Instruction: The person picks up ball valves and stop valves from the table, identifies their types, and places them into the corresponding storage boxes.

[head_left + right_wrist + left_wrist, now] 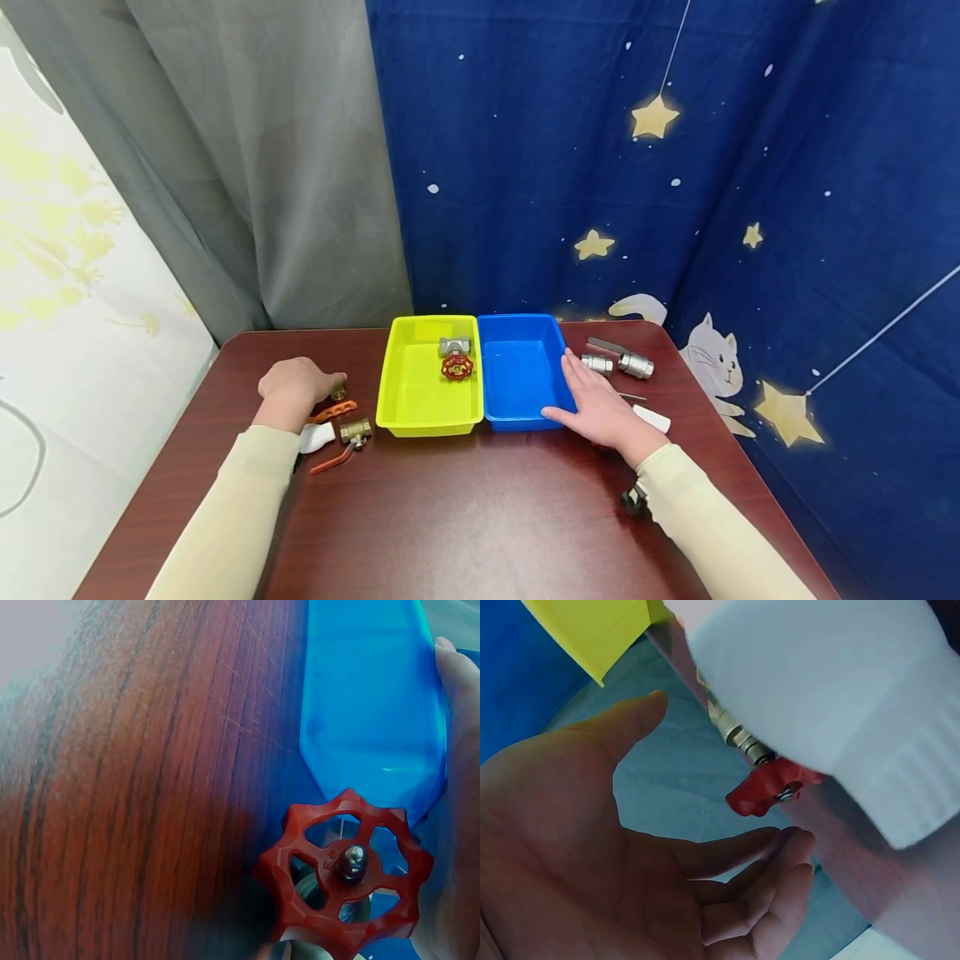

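My left hand (294, 385) reaches over the left side of the table beside a brass valve (339, 391). In the left wrist view its thumb and fingers (727, 859) stand apart, close to the valve's red handwheel (769, 787), with no grip on it. My right hand (598, 407) has its fingers extended along the right rim of the blue tray (525, 379). Below that hand, in the right wrist view, is a valve with a red handwheel (352, 866). Inside the yellow tray (427, 431) lies a silver valve with a red handwheel (456, 367).
Near my left hand are an orange handle (333, 412), a white piece (317, 437) and a brass valve with an orange lever (356, 432). Silver valves (636, 365) and a white piece (652, 418) lie right of the blue tray. Curtains (525, 167) hang behind the table.
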Available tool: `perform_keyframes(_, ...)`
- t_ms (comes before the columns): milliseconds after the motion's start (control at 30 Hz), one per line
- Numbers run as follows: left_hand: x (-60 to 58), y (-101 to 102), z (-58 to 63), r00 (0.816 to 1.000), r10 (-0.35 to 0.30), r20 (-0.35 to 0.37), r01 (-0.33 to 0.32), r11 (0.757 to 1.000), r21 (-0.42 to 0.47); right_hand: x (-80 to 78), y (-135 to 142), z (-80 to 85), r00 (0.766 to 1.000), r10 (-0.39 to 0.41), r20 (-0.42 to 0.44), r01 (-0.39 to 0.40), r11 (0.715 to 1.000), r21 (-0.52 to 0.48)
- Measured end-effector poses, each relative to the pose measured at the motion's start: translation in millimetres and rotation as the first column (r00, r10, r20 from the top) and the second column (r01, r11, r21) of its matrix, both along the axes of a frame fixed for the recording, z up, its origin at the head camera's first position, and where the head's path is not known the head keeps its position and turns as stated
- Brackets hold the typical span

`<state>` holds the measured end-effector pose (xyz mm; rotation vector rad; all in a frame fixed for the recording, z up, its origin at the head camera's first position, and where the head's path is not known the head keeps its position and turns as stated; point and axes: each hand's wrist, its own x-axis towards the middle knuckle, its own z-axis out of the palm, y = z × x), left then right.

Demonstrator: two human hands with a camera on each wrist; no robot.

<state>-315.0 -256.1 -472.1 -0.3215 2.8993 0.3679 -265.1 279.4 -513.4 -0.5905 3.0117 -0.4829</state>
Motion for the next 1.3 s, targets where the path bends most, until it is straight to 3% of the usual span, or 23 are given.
perform_keyframes(633, -1.0, 10, -14.5, 0.998, -0.021, 0.063, 0.023, 0.999, -0.034, 0.2, -1, 0.5, 1.0, 0.001, -0.005, -0.001, 1.0, 0.004)
perform_keyframes(1300, -2.9, 6, -19.0, 0.998, -0.064, 0.019, 0.063, 0.998, 0.031, -0.6, 1, -3.3, 1.0, -0.003, -0.007, 0.003, 1.0, -0.005)
